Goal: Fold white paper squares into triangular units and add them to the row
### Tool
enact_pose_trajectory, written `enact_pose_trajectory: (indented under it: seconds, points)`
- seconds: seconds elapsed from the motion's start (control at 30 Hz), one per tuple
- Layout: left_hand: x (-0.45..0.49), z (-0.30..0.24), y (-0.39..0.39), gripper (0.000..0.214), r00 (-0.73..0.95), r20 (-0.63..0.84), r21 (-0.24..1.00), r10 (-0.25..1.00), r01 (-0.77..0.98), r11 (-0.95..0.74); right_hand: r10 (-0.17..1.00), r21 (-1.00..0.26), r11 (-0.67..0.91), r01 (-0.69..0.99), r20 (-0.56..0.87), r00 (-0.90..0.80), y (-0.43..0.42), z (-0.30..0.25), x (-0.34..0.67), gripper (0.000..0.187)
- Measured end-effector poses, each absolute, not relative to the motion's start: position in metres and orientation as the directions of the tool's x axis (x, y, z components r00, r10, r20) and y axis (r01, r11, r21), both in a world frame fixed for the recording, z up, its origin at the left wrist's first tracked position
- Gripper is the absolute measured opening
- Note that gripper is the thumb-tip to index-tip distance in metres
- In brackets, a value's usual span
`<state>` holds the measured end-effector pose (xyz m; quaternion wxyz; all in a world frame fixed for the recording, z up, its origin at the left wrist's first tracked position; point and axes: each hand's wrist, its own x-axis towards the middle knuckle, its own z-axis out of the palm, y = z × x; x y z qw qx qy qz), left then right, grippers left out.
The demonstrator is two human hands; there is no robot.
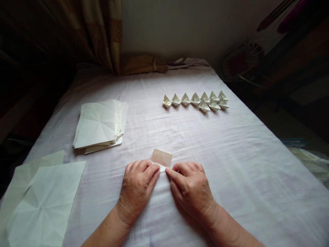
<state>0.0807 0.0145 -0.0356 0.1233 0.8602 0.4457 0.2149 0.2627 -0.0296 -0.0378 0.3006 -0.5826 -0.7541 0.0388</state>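
A small folded piece of paper (161, 157) lies between my hands near the front middle of the cloth. Its upper part is a flat tan-white rectangle, and a white folded edge shows below. My left hand (138, 185) is closed, thumb and fingers pinching the paper's lower left side. On the lower right corner, my right hand (190, 187) presses with its fingertips, the fingers curled together. The fingers hide part of the lower fold.
A pale cloth (231, 164) covers the surface. Several small folded paper boats (185, 98) stand in two rows toward the back right. At the left are a stack of creased paper sheets (96, 125) and loose creased sheets (46, 206). A curtain (102, 34) hangs at the back.
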Motion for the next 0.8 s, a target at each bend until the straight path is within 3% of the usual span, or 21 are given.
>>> enact_pose_trajectory:
  seconds: [0.57,0.8]
  points:
    - [0.075,-0.036,0.013,0.023,0.607,0.305,0.244,0.734,0.695,-0.676,0.911,-0.381,0.349,0.856,0.353,-0.214,-0.031,-0.038,0.262,0.025]
    - [0.049,-0.032,0.012,0.032,0.760,0.274,0.187,0.589,0.559,-0.808,0.915,-0.351,0.328,0.877,0.350,-0.201,-0.031,-0.039,0.261,0.019]
